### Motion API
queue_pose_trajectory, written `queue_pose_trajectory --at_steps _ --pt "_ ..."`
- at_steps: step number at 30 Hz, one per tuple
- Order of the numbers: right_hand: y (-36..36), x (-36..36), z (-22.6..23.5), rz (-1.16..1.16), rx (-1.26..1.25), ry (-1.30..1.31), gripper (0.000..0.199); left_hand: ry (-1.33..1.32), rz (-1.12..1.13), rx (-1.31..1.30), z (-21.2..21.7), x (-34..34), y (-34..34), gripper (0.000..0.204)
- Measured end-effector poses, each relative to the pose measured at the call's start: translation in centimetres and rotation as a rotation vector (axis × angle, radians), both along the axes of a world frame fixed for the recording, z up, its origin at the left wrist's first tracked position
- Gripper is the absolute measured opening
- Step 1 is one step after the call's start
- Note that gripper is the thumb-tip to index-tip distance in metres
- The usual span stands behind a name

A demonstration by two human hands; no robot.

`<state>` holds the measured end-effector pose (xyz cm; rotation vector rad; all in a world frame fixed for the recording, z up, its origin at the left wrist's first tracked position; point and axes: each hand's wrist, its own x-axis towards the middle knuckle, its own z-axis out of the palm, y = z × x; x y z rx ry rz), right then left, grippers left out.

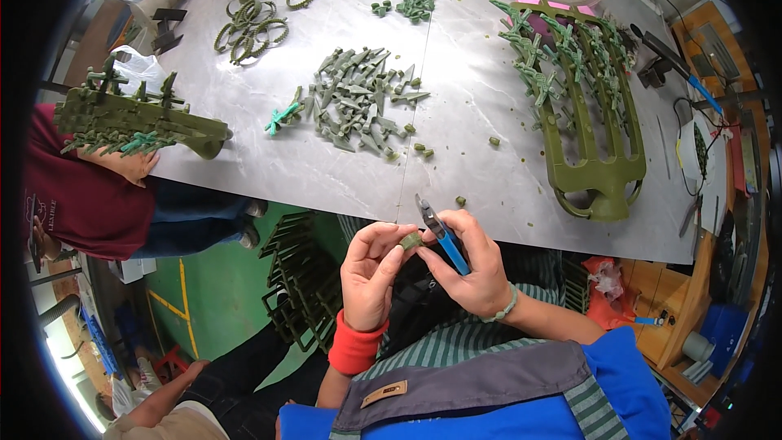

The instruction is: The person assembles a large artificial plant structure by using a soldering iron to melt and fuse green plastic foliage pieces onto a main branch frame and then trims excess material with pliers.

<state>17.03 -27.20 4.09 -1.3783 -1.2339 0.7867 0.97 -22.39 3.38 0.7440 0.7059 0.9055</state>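
One held green piece [411, 240]; hands [368, 275] partly hide it.

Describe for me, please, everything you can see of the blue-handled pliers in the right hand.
The pliers are a small hand tool with a grey, metallic-looking head and smooth blue grips that look like plastic or rubber. They lie slantwise in the right hand, head pointing away from the person and slightly left, near the table's close edge. Fingers and palm partly hide the grips. Whether the jaws are parted is too small to tell.
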Motion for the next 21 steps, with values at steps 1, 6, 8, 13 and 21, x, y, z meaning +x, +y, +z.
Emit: queue_pose_trajectory --at_steps 1,6,8,13,21 --pt "-0.03 -0.03 -0.06 0.0 0.0 0.0 0.041 0.0 0.0 0.0 -0.03 -0.02 -0.01 0.031" --pt "-0.16 -0.13 -0.39 -0.025 -0.021 0.012 0.043 -0.015 0.005 0.035 -0.48 -0.2 -0.06 0.031" --pt "-0.14 -0.15 -0.32 -0.025 -0.019 0.014 0.043 -0.014 0.001 0.045 -0.6 -0.23 -0.08 0.032" --pt "-0.16 -0.16 -0.65 -0.026 -0.011 0.02 0.042 0.008 0.011 0.024 -0.07 0.04 -0.13 0.034" --pt "-0.07 -0.11 -0.27 -0.007 -0.014 -0.054 0.046 0.052 0.022 0.012 0.28 0.12 -0.02 0.034"
